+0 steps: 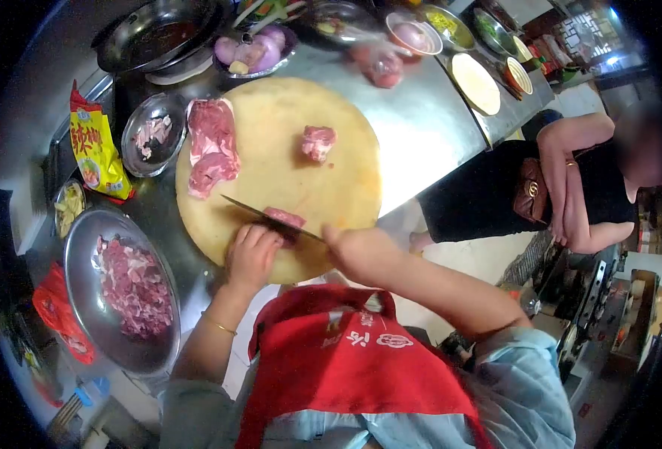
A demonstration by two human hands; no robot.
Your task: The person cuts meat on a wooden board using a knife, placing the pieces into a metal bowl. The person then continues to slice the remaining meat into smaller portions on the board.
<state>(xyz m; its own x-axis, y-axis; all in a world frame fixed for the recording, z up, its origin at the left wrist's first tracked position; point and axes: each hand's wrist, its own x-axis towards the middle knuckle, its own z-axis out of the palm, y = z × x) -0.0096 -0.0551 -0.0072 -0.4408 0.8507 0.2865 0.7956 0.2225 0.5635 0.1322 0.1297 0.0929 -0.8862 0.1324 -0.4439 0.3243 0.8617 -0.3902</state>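
A round wooden cutting board [271, 105] lies on the metal counter. My right hand [357, 251] is closed round the handle of a knife [252, 209], whose blade points left across the board. Just beyond the blade shows a small piece of meat [284, 217]. My left hand [254, 251] presses on the meat on the near side of the blade, fingers bent together. A larger slab of meat [213, 142] rests at the board's left, and a separate chunk [318, 143] sits at the upper right of the board.
A metal bowl of cut meat [132, 288] stands at the left, near a small bowl of scraps [153, 133] and a yellow packet [97, 150]. Onions [252, 52] fill a bowl behind the board. At the right stands a person [481, 191] with folded arms.
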